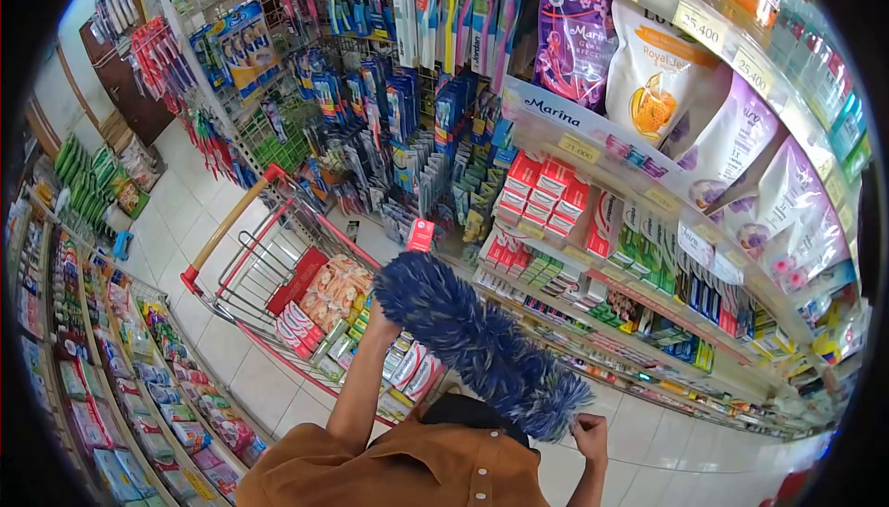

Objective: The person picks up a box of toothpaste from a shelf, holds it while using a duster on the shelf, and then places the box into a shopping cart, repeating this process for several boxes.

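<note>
A fluffy blue-grey duster [482, 336] stretches across the middle of the head view, from near my left hand down to my right. My left hand [381, 325] is mostly covered by the duster's upper end, so its fingers are hidden. Just beyond it, a small red-and-white box [419, 235] sticks up in line with the hand and appears to be in its grasp. At the duster's lower end, my right hand [590, 435] is closed, fingertips pinched against it; the handle itself is not visible.
A shopping cart [250, 322] with red edges and packed boxes stands at my left. Ahead hang toothbrushes [451, 25]. Shelves at right carry toothpaste boxes [546, 194] and pouches [657, 72]. Another stocked shelf [139, 387] lines the left side of the tiled aisle.
</note>
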A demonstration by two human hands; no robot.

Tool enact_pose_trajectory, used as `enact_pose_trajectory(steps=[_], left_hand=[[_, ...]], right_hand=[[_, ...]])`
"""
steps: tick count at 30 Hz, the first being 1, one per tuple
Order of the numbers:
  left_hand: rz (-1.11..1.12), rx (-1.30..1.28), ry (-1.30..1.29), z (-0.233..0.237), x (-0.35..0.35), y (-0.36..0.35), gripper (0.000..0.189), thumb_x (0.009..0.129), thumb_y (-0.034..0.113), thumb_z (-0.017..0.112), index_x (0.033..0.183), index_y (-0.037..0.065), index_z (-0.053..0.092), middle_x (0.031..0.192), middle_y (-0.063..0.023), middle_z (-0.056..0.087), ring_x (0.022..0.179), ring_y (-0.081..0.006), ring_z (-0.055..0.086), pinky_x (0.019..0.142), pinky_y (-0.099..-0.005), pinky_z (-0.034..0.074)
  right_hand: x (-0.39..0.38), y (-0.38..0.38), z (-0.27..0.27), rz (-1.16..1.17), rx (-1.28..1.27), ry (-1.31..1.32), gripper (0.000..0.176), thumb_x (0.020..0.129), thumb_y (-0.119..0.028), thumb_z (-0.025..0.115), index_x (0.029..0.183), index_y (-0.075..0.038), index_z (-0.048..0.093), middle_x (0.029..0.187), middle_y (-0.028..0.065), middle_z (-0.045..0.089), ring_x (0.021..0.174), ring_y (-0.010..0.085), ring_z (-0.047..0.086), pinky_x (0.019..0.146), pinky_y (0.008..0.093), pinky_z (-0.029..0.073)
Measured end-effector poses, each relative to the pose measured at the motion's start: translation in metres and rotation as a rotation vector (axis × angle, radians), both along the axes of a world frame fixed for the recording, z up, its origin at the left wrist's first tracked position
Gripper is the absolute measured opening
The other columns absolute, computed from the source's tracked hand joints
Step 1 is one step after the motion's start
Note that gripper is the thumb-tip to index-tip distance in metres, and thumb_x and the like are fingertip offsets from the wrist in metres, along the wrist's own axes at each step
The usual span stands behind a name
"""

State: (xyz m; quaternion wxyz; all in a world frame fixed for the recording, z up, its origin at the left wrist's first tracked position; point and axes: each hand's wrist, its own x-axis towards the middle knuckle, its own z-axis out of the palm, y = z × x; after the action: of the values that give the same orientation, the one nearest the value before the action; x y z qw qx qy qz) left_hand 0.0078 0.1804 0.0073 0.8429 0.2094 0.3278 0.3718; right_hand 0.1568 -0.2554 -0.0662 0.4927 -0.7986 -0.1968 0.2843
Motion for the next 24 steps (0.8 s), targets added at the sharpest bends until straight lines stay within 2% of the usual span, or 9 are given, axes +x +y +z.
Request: enact_pose_trajectory(steps=[3,5,8,11,15,18,20,23,24], left_hand=[[-0.226,0.214,-0.057,-0.095,-0.017,0.028,0.026,0.095,0.026,0.039,0.107,0.007,0.053,0.084,0.0004,0.058,0.07,-0.0104,0.056,0.06,-0.0252,0.047],[-0.351,0.268,-0.111,-0.029,-0.017,0.0,0.021,0.095,0.024,0.042,0.104,0.008,0.051,0.076,-0.0018,0.057,0.057,-0.0114,0.056,0.046,-0.0234,0.044],[-0.358,0.281,-0.158,-0.029,-0.016,-0.004,0.022,0.094,0.024,0.048,0.106,0.007,0.049,0.076,-0.0068,0.06,0.062,-0.0149,0.061,0.048,-0.0264,0.05],[-0.181,0.282,0.094,-0.009,-0.002,-0.003,0.027,0.094,0.031,0.047,0.102,0.005,0.051,0.075,-0.0061,0.06,0.06,-0.0155,0.059,0.049,-0.0266,0.047],[-0.203,0.327,-0.01,-0.034,-0.01,0.029,0.03,0.095,0.031,0.046,0.101,0.003,0.056,0.085,-0.0059,0.064,0.071,-0.0119,0.061,0.06,-0.0265,0.05],[-0.133,0.135,-0.06,-0.025,-0.005,0.024,0.03,0.095,0.027,0.046,0.11,0.003,0.055,0.094,-0.0053,0.063,0.079,-0.0132,0.06,0.073,-0.0262,0.05],[-0.051,0.027,-0.114,-0.033,-0.002,0.021,0.03,0.095,0.024,0.046,0.113,0.002,0.055,0.096,-0.0064,0.063,0.085,-0.0166,0.061,0.08,-0.0288,0.049],[-0.075,0.276,0.016,-0.041,0.002,0.006,0.03,0.096,0.023,0.045,0.114,0.001,0.054,0.094,-0.0063,0.063,0.081,-0.0137,0.061,0.074,-0.0264,0.051],[-0.179,0.253,0.005,-0.035,-0.002,0.001,0.029,0.096,0.022,0.044,0.115,0.002,0.053,0.094,-0.0065,0.062,0.074,-0.0111,0.06,0.067,-0.0247,0.051]], right_hand=[[-0.012,0.013,0.012,-0.061,0.009,-0.034,0.025,0.08,-0.009,0.06,0.059,0.001,0.052,0.053,-0.0046,0.043,0.052,0.0032,0.036,0.046,0.0227,0.028],[-0.012,0.018,0.003,-0.128,0.022,-0.113,0.021,0.078,-0.009,0.064,0.063,0.003,0.055,0.054,-0.0039,0.044,0.054,0.0035,0.036,0.046,0.0236,0.028],[-0.012,0.035,0.011,-0.265,0.08,-0.134,0.021,0.079,-0.01,0.065,0.064,0.002,0.055,0.056,-0.0041,0.045,0.054,0.0037,0.036,0.046,0.024,0.028],[-0.005,0.023,0.012,-0.22,0.106,-0.075,0.022,0.079,-0.011,0.066,0.065,0.003,0.057,0.057,-0.0033,0.046,0.054,0.004,0.037,0.046,0.0239,0.029],[-0.002,-0.005,0.018,-0.115,0.104,0.02,0.026,0.081,-0.01,0.057,0.057,-0.001,0.054,0.05,-0.0023,0.046,0.045,0.0044,0.038,0.042,0.0226,0.028],[0.004,-0.014,0.022,-0.02,0.088,0.017,0.028,0.08,-0.009,0.058,0.053,-0.001,0.052,0.049,-0.0018,0.046,0.044,0.0044,0.038,0.041,0.0222,0.028],[0.007,-0.01,0.017,-0.047,0.019,0.043,0.021,0.077,-0.008,0.06,0.059,0.002,0.057,0.052,-0.0018,0.049,0.049,0.0039,0.041,0.044,0.0222,0.03],[0.002,0.008,0.024,-0.091,-0.016,0.025,0.02,0.079,-0.009,0.06,0.062,0.002,0.057,0.054,-0.0034,0.048,0.051,0.0029,0.04,0.045,0.0217,0.03],[-0.002,0.022,0.028,-0.116,0.026,-0.003,0.021,0.08,-0.008,0.059,0.061,0.001,0.055,0.054,-0.0038,0.047,0.05,0.0031,0.039,0.045,0.0218,0.029]])
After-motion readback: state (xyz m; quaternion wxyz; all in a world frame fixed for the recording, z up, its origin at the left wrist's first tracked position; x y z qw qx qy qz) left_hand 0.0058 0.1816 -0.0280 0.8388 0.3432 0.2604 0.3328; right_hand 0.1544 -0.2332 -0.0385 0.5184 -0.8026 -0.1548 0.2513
